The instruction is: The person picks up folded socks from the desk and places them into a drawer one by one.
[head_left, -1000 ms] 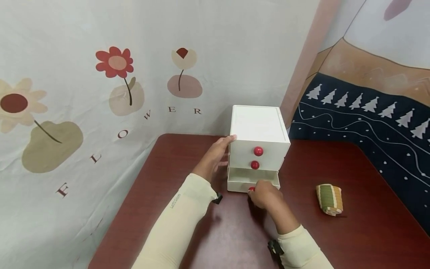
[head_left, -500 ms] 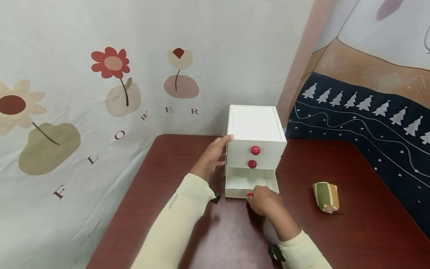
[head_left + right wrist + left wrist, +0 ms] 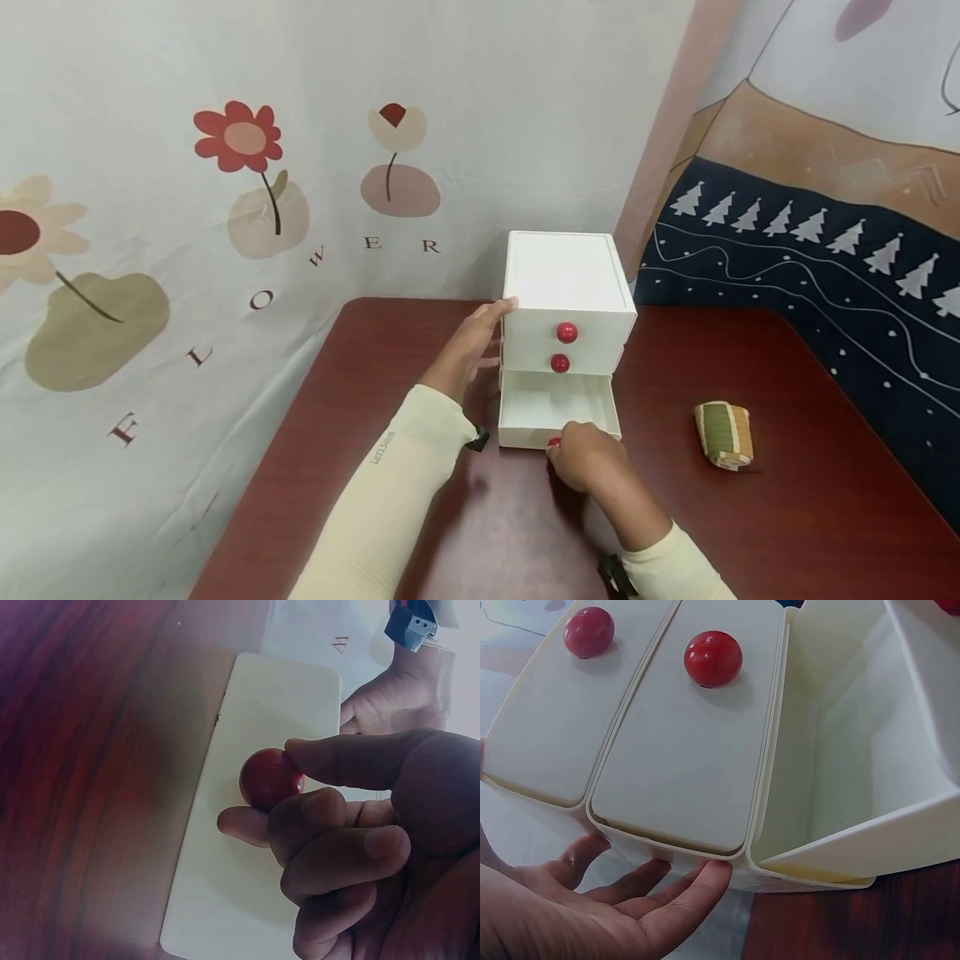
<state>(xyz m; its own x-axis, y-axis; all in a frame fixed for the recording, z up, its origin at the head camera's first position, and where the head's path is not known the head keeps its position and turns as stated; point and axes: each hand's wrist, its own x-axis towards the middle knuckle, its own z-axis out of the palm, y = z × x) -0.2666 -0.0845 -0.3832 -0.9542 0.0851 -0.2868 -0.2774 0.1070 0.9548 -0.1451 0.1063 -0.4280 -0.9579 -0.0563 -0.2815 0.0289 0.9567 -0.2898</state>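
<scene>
Here, white three-drawer chest [image 3: 566,287], right grip [image 3: 588,457] pinching red knob [image 3: 270,778], left grip [image 3: 468,354] flat.

Head view looks down from afar; both wrist views closely share the drawer unit [image 3: 564,300].

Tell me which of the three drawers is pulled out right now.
The bottom drawer of the white cabinet: it juts forward, its inside showing, with the right hand pinching its red knob. The two above sit flush.

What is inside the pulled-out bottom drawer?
The bottom drawer shows only bare white floor and walls in the head and left wrist views. Its rear stretch under the cabinet is covered, and the right hand hides the front edge.
</scene>
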